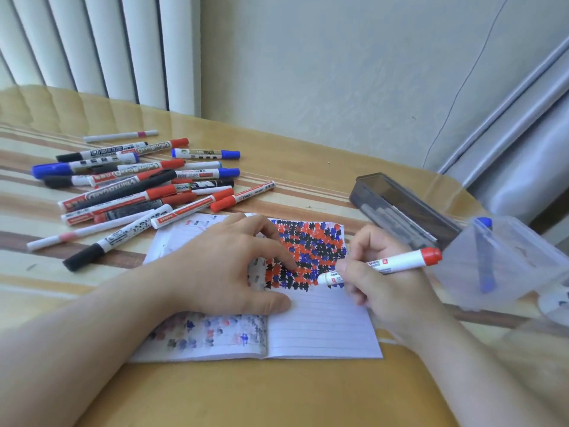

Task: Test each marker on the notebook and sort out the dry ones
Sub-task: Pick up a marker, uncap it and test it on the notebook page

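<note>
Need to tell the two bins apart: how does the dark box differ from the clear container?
The dark box is smoky grey, long and low, lying flat; the clear container is see-through and taller. The box holds several pale markers lying down; the container holds one blue marker standing upright. Both sit right of the notebook.

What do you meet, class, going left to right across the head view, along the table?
Pile of markers → left hand on the notebook → right hand holding a red marker → dark box → clear container with a blue marker.
</note>
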A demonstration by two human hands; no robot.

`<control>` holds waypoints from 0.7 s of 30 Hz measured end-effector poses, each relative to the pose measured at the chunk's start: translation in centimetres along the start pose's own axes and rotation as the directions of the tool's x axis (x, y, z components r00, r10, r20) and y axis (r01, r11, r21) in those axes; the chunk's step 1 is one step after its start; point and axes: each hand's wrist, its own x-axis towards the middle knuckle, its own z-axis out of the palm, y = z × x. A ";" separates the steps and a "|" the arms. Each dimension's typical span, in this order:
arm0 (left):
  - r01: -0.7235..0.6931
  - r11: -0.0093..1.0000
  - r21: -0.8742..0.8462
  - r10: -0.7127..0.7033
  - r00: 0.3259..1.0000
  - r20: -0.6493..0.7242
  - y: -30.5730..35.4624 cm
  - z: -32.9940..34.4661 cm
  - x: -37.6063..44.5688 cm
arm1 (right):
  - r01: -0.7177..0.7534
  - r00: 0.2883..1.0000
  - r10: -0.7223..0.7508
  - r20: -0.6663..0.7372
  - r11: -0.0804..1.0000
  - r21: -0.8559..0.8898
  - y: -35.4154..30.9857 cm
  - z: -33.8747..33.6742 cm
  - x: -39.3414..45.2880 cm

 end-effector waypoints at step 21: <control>0.010 1.000 -0.001 -0.010 1.000 -0.018 0.0 0.3 -0.1 | -0.088 0.993 0.072 -0.095 0.980 -0.179 0.2 1.3 -0.2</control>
